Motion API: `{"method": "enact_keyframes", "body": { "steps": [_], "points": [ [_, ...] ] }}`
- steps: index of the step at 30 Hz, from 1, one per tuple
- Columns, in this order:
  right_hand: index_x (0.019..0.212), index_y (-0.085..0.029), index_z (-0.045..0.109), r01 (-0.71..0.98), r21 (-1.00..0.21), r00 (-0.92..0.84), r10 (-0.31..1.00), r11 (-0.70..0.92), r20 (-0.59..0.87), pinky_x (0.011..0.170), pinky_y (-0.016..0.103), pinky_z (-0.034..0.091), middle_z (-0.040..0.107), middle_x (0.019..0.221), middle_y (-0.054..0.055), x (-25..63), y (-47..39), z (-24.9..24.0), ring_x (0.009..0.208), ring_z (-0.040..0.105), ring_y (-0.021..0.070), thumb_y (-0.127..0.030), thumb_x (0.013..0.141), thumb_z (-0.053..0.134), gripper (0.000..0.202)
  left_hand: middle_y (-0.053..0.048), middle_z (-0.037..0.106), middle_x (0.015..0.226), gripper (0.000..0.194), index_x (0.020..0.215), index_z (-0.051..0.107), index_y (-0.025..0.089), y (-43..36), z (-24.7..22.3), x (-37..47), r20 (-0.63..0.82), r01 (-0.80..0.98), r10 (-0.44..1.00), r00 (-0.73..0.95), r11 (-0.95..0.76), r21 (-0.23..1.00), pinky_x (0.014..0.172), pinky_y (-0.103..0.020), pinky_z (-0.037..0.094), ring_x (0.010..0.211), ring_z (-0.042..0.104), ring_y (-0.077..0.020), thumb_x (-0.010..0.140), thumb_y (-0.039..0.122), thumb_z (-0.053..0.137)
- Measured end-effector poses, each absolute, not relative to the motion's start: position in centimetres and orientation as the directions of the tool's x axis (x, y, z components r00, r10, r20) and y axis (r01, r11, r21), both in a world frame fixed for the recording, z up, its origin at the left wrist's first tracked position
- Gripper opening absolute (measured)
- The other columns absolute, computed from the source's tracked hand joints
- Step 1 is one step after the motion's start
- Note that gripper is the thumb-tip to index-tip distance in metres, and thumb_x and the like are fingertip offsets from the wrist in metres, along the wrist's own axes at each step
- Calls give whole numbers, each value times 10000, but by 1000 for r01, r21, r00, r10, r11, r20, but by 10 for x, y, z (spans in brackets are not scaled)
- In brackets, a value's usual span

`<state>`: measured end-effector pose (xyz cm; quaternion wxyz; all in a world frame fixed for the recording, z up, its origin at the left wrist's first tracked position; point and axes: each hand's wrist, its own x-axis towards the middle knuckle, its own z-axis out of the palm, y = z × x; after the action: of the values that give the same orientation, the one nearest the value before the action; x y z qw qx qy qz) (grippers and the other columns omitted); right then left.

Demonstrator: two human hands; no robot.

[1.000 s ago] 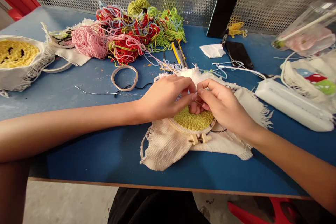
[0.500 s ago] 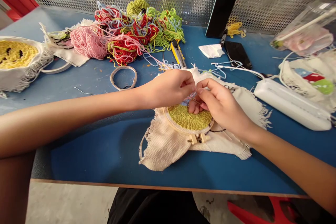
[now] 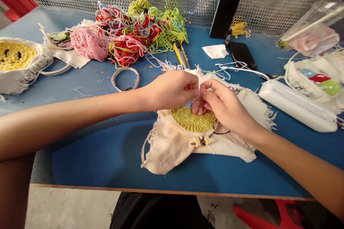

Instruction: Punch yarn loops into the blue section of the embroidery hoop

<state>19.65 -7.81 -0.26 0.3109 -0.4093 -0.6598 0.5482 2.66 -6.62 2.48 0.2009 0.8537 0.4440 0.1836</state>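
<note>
Over the embroidery hoop (image 3: 177, 126), my left hand (image 3: 176, 89) is closed in a pinch, its fingertips meeting those of the other hand. Whatever it pinches is too small to make out. My right hand (image 3: 223, 102) is closed too, thumb and forefinger on a thin needle (image 3: 198, 99) that shows only in part. Its lower fingers curl just above the olive-green yarn stitching (image 3: 192, 121) in the hoop. A patch of light blue stitching lies mostly hidden behind the hands. Cream fringed cloth (image 3: 166, 146) spreads around the hoop, whose screw clamp (image 3: 202, 141) faces me.
Beyond the hands lie tangled yarn (image 3: 129, 28), a pink yarn bundle (image 3: 90, 43), a yellow utility knife (image 3: 181, 54) and a small ring (image 3: 125, 79). A phone (image 3: 228, 7) leans on the perforated metal panel. At right are a white power strip (image 3: 298, 105) and cables.
The hands stay pinched together over the hoop, with only slight finger movement. The whole view has shifted very slightly.
</note>
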Motion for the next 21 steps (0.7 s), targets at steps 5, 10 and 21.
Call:
{"method": "enact_keyframes", "body": {
  "steps": [5, 10, 21],
  "points": [
    [812, -221, 397, 214, -975, -457, 888, 61, -45, 510, 222, 428, 591, 595, -31, 195, -77, -3, 524, 557, 84, -240, 901, 379, 93, -7, 623, 659, 164, 714, 617, 147, -63, 24, 28, 143, 679, 851, 505, -494, 543, 551, -227, 358, 580, 509, -90, 771, 225, 484],
    [819, -219, 393, 209, -976, -455, 889, 53, -49, 502, 224, 417, 590, 594, -33, 196, -76, -6, 486, 526, 75, -261, 903, 386, 95, -15, 610, 675, 174, 728, 609, 156, -62, 24, 30, 144, 714, 850, 506, -507, 482, 584, -253, 380, 623, 530, -113, 785, 239, 467],
    [790, -218, 363, 224, -974, -429, 900, 16, -84, 492, 219, 405, 598, 556, -32, 192, -76, -3, 462, 513, 72, -263, 902, 394, 125, -45, 572, 845, 263, 752, 572, 200, -51, 43, 29, 271, 650, 659, 701, -748, 139, 824, -427, 374, 1020, 513, -251, 850, 321, 359]
  ]
}}
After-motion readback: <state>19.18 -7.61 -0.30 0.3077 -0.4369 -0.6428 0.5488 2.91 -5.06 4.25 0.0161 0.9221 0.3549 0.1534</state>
